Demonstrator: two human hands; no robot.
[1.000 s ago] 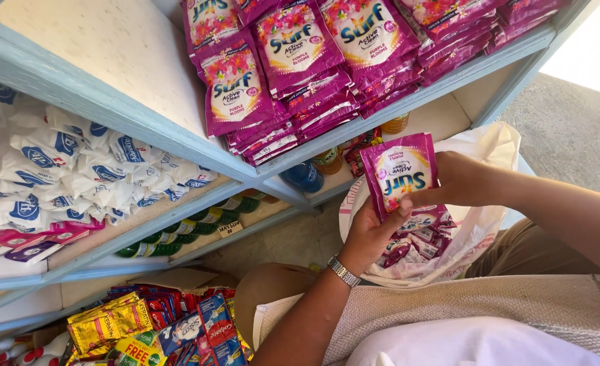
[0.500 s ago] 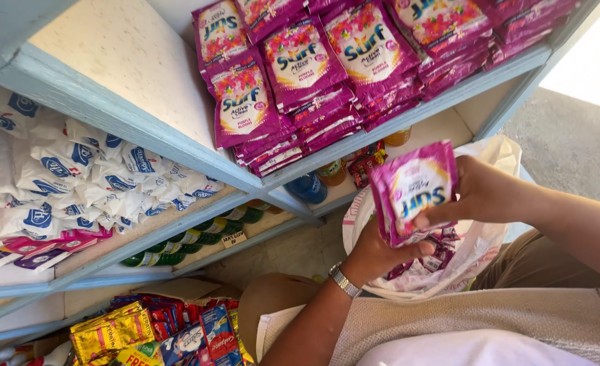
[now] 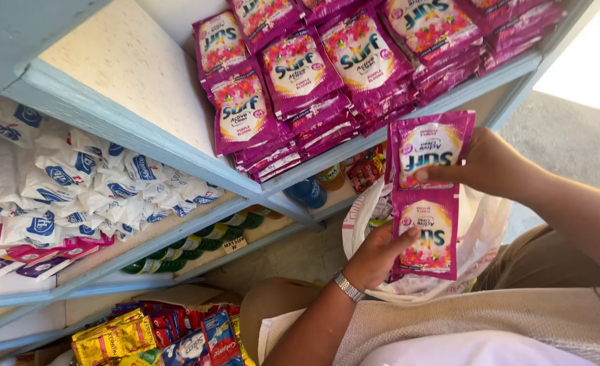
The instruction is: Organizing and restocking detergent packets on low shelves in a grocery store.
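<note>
Right hand (image 3: pixel 496 166) pinches the top of a joined strip of magenta foil detergent sachets (image 3: pixel 427 193), left hand (image 3: pixel 374 254) grips its lower packet above the white plastic bag (image 3: pixel 486 230); tugging could tear the perforation

One view only, from the camera on the person's head, tilted so the pale blue wooden shelf (image 3: pixel 144 146) runs slantwise from lower left to upper right. It looks down and forward, close in: the right hand (image 3: pixel 490 166) and left hand (image 3: pixel 374 254) sit near the middle of the frame, forearms entering from the lower right. The lens takes in stacked magenta sachets (image 3: pixel 300 88) along the top and grey pavement (image 3: pixel 571 142) at the right edge. No second view shares the scene.
</note>
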